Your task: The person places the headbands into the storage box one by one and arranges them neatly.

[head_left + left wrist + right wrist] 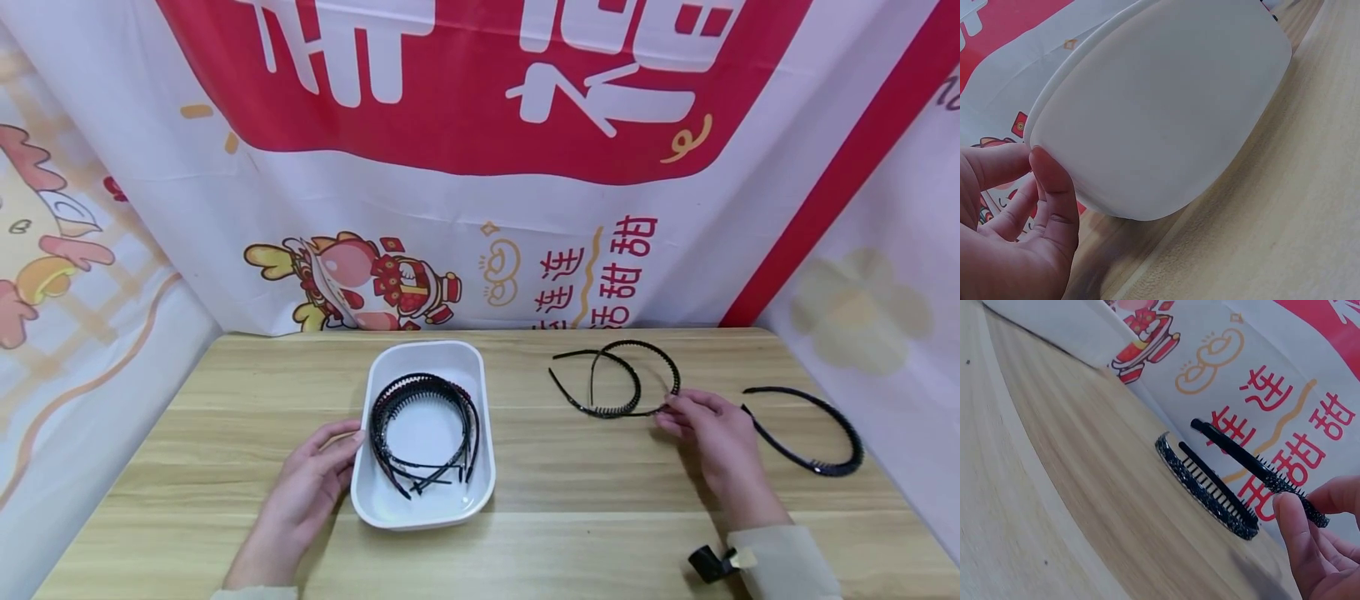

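Note:
My left hand (306, 485) pinches the left rim of a white plastic tub (471, 502); in the left wrist view the thumb presses the outer wall (1160, 125). Several black toothed headbands (384, 398) lie overlapping inside the tub. To the right, my right hand (708, 429) pinches a black toothed headband (673, 367) between thumb and fingers. The right wrist view shows this held headband (1235, 452) raised, with dark glitter near the fingers. A second glittery headband (1200, 489) lies on the table just beyond it, overlapping it in the head view.
Another black headband (853, 442) lies at the far right, past my right hand. The wooden table (570, 542) ends at a printed red and white cloth (480, 158) hanging behind, with more cloth at both sides. A small black fitting (708, 564) sits by the right sleeve.

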A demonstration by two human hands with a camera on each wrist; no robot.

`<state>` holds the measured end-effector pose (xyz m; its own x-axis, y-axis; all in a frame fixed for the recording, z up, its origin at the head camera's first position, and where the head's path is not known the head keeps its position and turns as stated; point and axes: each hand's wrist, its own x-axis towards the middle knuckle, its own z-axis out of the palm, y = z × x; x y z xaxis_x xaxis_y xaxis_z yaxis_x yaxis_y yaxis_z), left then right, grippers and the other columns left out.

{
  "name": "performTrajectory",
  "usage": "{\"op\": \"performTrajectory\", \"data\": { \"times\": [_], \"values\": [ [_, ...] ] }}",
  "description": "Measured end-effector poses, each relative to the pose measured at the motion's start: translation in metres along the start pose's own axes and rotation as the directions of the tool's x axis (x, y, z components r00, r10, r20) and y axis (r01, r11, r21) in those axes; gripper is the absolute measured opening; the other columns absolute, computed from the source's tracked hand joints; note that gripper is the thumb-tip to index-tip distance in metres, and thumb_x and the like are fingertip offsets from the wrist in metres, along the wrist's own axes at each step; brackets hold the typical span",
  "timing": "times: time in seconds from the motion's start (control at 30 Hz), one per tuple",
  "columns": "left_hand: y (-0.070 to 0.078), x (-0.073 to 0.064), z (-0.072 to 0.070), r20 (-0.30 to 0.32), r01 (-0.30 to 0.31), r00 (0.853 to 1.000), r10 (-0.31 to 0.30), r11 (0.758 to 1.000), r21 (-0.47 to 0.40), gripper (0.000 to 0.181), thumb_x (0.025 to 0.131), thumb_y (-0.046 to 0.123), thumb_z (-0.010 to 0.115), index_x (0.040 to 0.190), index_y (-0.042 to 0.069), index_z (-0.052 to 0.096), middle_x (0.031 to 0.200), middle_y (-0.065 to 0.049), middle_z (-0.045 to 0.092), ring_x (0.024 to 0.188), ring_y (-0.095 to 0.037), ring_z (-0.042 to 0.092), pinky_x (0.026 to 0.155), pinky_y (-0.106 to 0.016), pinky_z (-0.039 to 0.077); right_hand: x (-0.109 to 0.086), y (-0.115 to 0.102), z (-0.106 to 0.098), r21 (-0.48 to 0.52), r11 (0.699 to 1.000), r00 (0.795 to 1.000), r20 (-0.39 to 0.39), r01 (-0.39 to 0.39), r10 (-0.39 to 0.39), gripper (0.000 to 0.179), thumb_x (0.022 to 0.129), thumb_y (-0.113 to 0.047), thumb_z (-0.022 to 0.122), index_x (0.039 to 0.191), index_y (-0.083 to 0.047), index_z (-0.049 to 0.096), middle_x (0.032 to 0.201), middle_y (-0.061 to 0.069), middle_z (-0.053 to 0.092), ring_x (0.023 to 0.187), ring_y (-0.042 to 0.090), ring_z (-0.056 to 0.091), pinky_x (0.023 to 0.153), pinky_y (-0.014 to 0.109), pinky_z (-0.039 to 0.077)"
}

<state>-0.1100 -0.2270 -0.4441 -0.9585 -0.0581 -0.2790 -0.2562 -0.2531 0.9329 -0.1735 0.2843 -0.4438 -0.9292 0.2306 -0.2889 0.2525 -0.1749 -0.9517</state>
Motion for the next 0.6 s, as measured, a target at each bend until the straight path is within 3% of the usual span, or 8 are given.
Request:
{"op": "performTrajectory", "data": {
  "times": [0.3,0.6],
  "values": [
    [-0.0006,0.0011,0.0013,0.003,-0.002,1.0,0.002,1.0,0.001,0.02,0.105,0.007,0.064,0.11,0.025,0.072,0.103,0.008,0.078,0.094,-0.01,0.072,0.087,-0.025,0.061,-0.0043,-0.0048,0.0045,0.05,0.999,0.999,0.029,-0.022,0.021,0.039,0.101,-0.008,0.074,0.134,0.0,0.054,0.098,-0.002,0.08,0.083,0.01,0.08,0.085,0.024,0.065],
    [-0.0001,0.001,0.0009,-0.001,0.0,1.0,0.0,1.0,0.001,0.02,0.105,0.007,0.064,0.109,0.025,0.073,0.104,0.008,0.078,0.094,-0.01,0.071,0.087,-0.025,0.061,-0.009,-0.0105,0.0106,0.068,0.997,0.997,0.07,-0.022,0.017,0.031,0.101,-0.008,0.075,0.127,-0.005,0.058,0.098,-0.003,0.08,0.086,0.009,0.079,0.087,0.024,0.065]
  ]
}}
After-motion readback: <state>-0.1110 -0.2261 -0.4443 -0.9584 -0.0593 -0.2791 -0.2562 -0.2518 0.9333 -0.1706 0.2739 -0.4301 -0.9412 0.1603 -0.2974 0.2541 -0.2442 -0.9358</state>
